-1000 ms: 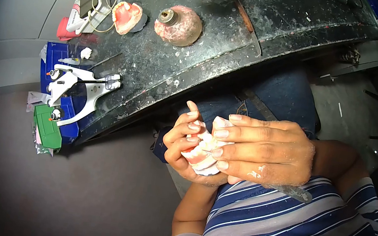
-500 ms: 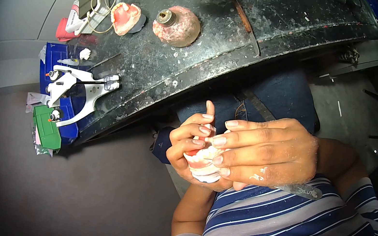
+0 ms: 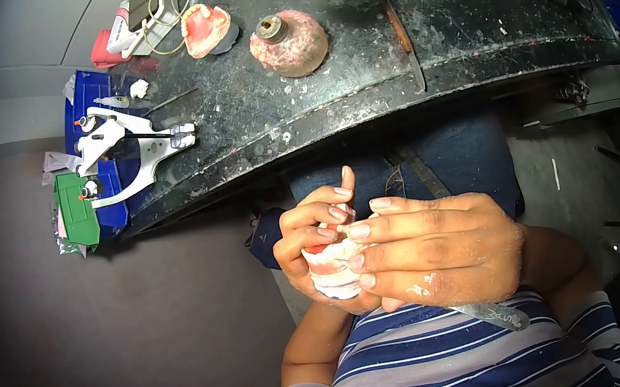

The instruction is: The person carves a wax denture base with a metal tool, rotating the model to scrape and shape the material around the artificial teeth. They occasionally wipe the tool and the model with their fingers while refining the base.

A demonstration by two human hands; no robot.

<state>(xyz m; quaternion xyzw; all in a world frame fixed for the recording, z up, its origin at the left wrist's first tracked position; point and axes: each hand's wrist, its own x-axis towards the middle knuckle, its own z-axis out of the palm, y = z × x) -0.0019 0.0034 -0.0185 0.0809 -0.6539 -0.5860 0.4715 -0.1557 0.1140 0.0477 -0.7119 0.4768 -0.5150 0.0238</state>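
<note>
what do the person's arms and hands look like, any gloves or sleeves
Both hands are bare, no gloves. The right hand has whitish powdery smears on its back and knuckles. The left hand looks cleaner. Forearms are uncovered; the short sleeves are striped blue, white and grey.

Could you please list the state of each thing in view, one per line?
Denture cast: gripped between both hands, over the lap.
Left hand: cupped under the cast, index finger raised.
Right hand: closed over the cast, metal tool tucked beneath.
Pink denture: lying loose on the bench.
Articulator: standing unused.
</note>
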